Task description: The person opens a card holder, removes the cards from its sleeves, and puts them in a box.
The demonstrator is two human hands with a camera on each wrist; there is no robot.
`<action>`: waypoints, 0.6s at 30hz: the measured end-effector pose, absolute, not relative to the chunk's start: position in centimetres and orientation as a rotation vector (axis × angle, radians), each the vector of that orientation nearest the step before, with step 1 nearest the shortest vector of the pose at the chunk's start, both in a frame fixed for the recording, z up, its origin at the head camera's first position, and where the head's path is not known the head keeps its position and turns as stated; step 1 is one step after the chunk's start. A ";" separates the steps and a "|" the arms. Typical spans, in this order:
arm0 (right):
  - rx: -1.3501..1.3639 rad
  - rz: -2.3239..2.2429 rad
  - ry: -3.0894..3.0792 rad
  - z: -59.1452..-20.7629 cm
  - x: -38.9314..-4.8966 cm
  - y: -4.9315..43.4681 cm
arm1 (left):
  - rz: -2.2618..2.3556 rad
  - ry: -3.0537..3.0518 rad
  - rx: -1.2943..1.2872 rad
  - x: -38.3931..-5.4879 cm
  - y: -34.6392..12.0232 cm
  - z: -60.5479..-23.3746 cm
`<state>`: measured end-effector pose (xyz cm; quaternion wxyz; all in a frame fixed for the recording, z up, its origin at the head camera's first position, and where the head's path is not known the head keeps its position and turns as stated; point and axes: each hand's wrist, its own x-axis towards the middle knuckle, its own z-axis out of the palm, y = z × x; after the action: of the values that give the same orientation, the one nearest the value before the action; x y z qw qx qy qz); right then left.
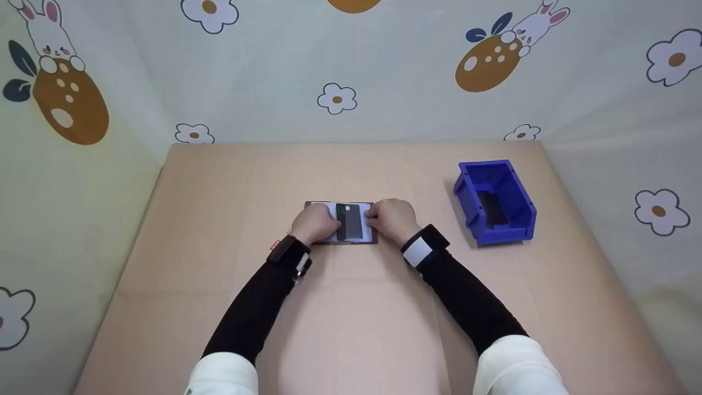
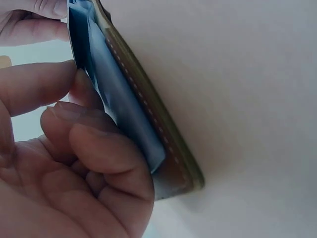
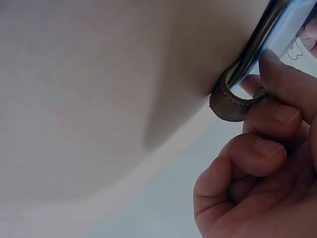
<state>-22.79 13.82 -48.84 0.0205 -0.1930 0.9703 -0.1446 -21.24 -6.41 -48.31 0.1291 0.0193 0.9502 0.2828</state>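
Note:
A brown leather card holder (image 1: 375,239) with stitched edges lies spread open on the table, its clear plastic sleeves (image 2: 126,116) showing. A dark card (image 1: 354,222) stands out in the middle of it. My left hand (image 1: 315,224) covers the holder's left part; its thumb and forefinger pinch a thin sleeve edge beside the dark card. From the other side, my right hand (image 1: 394,219) pinches the holder's right edge. In the right wrist view a curved leather strap (image 3: 233,105) sticks out by the right fingertips, and the other fingers are curled in.
A blue plastic bin (image 1: 496,203) stands at the right of the table, with a dark flat patch (image 1: 492,208) on its floor. The tan table (image 1: 219,263) meets a patterned cloth wall (image 1: 274,71) at its back edge.

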 end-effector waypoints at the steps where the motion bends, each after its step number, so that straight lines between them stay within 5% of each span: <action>1: -0.598 -0.449 3.009 -48.8 -22.8 13.8 | 0.829 2.765 0.060 -21.2 -6.5 -48.3; 18: -0.629 -0.452 3.032 -49.2 -22.9 13.9 | 0.917 2.751 0.100 -21.2 -8.1 -48.0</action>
<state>-22.94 13.94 -49.25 0.0061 -0.2010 0.9689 -0.1444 -21.19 -8.10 -48.04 0.1196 0.0341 0.9413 0.3137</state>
